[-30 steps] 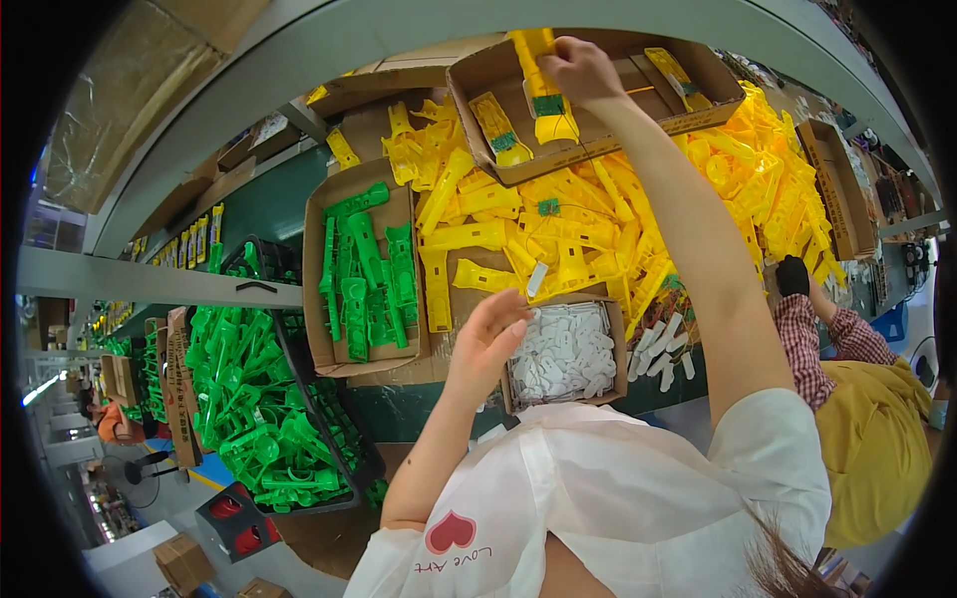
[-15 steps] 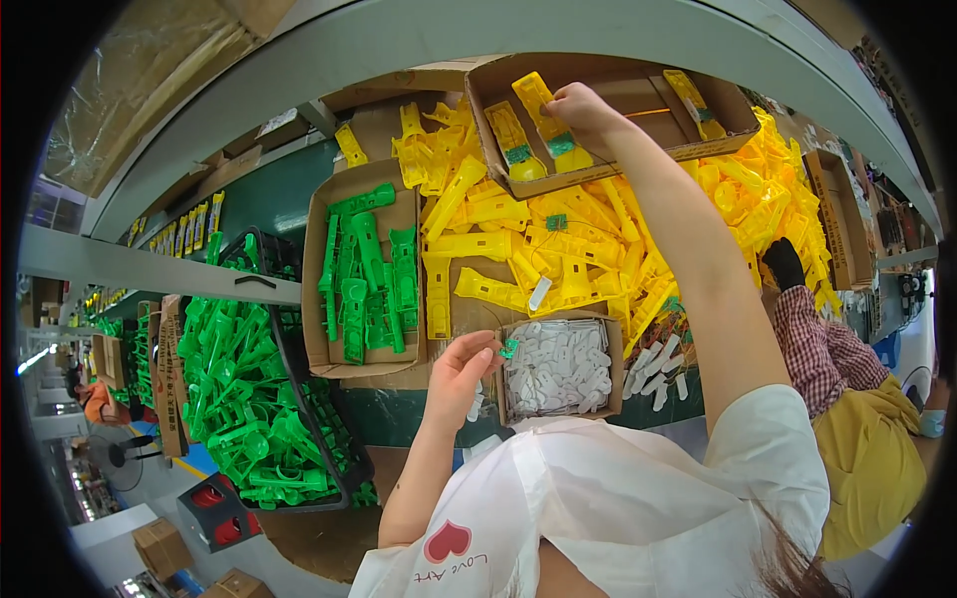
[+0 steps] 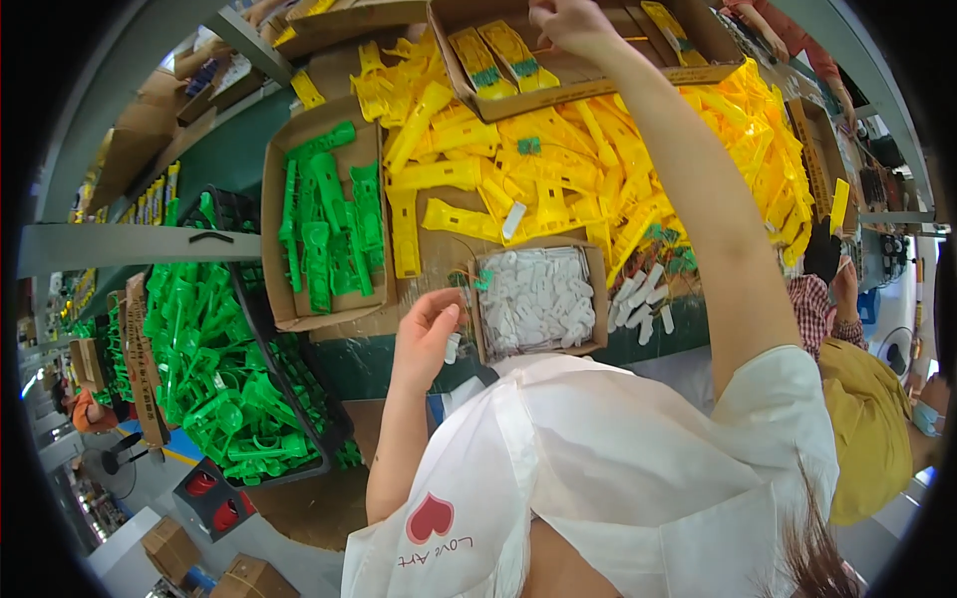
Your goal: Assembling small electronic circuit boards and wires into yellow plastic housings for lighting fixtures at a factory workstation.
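Observation:
My right hand (image 3: 576,25) is over the upper cardboard box (image 3: 598,82), near the picture's top edge. Its fingers are bent together, and whatever they may hold is hidden. Just left of it, two yellow plastic half-shells (image 3: 518,55) with small green circuit boards lie side by side in that box. My left hand (image 3: 429,327) hovers beside the small carton (image 3: 600,279) of white plastic pieces (image 3: 538,299), fingers loosely curled and apart, nothing visible in them. Close to its fingertips, a green circuit board (image 3: 483,280) with thin wires rests at the carton's corner.
Loose yellow shells (image 3: 558,199) cover the bench. Green shells (image 3: 329,189) fill a carton at left, with a black crate (image 3: 319,439) of green parts below. At right, a co-worker's black-gloved hand (image 3: 822,251) holds a yellow part (image 3: 839,204). A grey frame bar (image 3: 130,247) crosses the left.
The yellow shell that my right hand held tilted now lies flat in the upper box, apart from that hand. My left hand has drawn back slightly from the circuit board. The whole view has shifted.

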Available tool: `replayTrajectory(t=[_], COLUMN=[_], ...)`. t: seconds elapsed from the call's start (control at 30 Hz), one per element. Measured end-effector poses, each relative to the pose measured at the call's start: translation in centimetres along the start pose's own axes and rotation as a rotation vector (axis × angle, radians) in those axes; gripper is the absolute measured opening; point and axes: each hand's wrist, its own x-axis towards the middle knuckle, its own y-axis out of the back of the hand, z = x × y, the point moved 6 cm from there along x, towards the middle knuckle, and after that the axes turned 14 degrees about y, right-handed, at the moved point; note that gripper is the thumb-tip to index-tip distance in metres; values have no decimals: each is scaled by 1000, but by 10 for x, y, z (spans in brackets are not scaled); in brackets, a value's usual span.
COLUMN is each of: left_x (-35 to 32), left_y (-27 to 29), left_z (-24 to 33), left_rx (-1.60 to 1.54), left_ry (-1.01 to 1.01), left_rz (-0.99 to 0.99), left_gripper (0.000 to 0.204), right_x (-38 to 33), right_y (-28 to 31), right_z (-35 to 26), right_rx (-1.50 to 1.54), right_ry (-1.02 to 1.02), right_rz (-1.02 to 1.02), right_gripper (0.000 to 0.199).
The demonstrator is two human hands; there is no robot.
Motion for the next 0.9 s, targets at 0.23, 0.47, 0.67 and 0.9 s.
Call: replayTrajectory(t=[0.23,0.47,0.67,0.9], left_x=[3,6,7,8], left_y=[8,-13,-15,-31], left_z=[-22,-19,-20,-7], left_rx=[93,165,143,157], left_ry=[88,1,22,-36], left_rz=[13,-90,-123,-202], left_gripper=[25,24,25,27], right_x=[-179,-196,-187,-183], right_y=[-94,-93,-63,-41], right_z=[-56,-4,-33,-55], right_rx=[-125,-492,-316,-493], right_ry=[263,-79,-44,-292], right_rz=[-474,-441,-444,-500], right_gripper=[18,24,27,26])
